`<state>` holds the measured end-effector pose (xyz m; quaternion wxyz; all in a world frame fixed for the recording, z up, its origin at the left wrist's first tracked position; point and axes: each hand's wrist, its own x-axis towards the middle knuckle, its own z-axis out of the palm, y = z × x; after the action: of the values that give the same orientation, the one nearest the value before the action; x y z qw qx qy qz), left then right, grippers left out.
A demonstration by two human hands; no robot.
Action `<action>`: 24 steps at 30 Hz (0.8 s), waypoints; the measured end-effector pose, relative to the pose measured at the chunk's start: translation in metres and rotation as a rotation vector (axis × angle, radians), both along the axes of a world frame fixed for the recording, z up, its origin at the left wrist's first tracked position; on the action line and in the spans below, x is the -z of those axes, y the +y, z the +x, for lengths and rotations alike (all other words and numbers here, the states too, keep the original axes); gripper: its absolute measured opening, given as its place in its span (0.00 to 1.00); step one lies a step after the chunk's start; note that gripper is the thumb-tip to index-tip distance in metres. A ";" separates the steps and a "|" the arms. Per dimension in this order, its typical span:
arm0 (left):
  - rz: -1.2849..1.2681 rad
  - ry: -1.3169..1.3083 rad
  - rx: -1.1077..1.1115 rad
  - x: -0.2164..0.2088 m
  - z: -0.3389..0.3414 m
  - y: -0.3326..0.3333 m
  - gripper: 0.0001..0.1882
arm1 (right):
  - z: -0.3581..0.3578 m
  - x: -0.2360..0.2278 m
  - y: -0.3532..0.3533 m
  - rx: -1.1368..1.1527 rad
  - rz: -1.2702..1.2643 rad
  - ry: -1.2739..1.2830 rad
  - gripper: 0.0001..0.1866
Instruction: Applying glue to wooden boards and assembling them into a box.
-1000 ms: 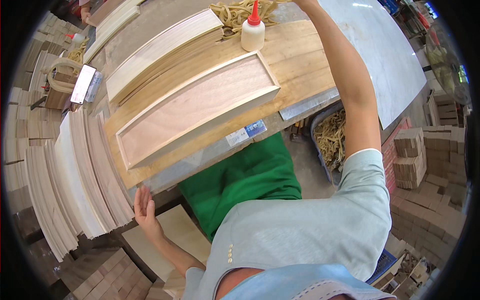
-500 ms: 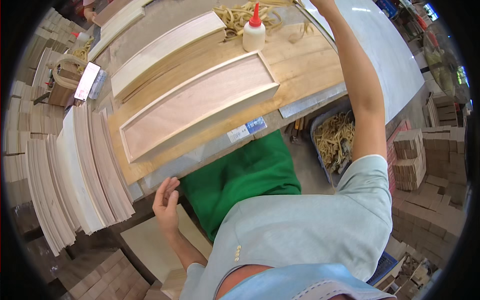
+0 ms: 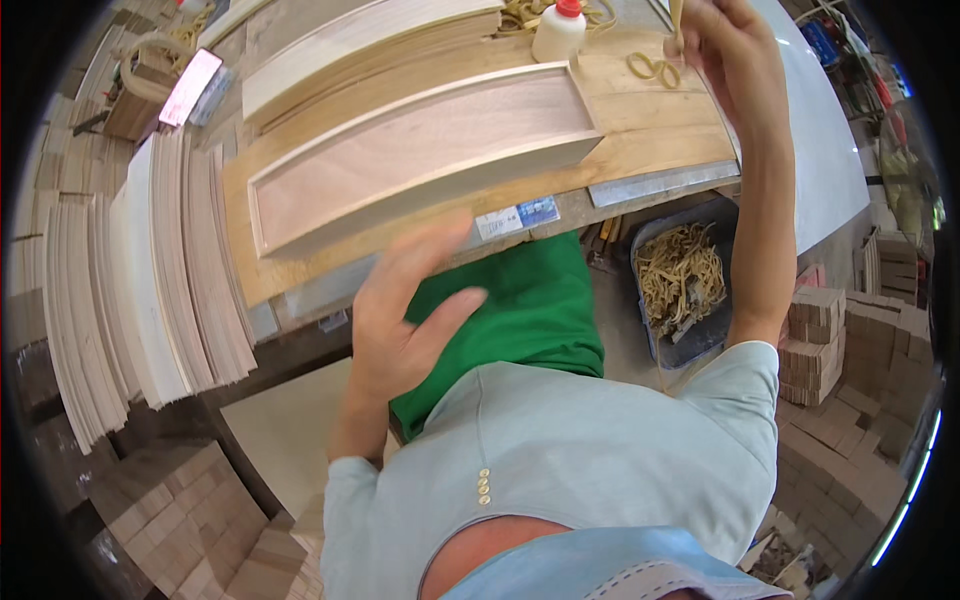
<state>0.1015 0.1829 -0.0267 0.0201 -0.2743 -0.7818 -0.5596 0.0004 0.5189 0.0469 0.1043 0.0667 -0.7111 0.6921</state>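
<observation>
A shallow wooden tray-like frame with a pinkish panel and pale raised rims lies on the wooden bench top. My left hand, slightly smeared, hovers over my lap near the bench edge; its thumb and fingers are apart and nothing is in it. At the far right, my right hand is bent closed around a tan band, whose strip shows beside the fingers. Just below it a looped tan band lies on the bench. A white glue bottle with a red cap stands behind the frame.
Long wooden strips are stacked behind the frame. More boards stand at the left, near a phone. A dark bin of tan scraps sits under the bench's right side. Stacked wooden blocks are at the right.
My right hand has come back nearer from the far edge, now with a tan band. My left hand has risen and moved right. The view has shifted, bench items sitting higher.
</observation>
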 end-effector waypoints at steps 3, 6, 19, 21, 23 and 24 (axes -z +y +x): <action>-0.031 0.284 -0.172 -0.025 -0.025 0.043 0.30 | 0.043 0.017 -0.071 -0.131 0.188 -0.178 0.09; 0.009 -0.105 -0.033 -0.021 -0.031 0.055 0.28 | 0.058 0.029 -0.106 -0.283 0.073 -0.326 0.08; 0.626 -0.656 0.106 0.018 -0.016 -0.009 0.24 | 0.059 0.070 -0.152 -0.370 -0.040 -0.422 0.08; 0.807 -0.740 0.163 0.022 -0.022 -0.033 0.26 | 0.058 0.069 -0.146 -0.359 -0.094 -0.515 0.07; 1.000 -0.815 0.256 0.023 -0.025 -0.060 0.28 | 0.049 0.069 -0.122 -0.473 0.052 -0.514 0.08; 0.854 -0.727 0.116 0.021 -0.023 -0.079 0.27 | 0.049 0.073 -0.108 -0.503 0.183 -0.402 0.08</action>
<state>0.0784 0.1042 -0.0482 -0.1721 -0.0739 -0.4261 -0.8851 0.0497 0.4114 -0.0264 -0.2184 0.1113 -0.7380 0.6287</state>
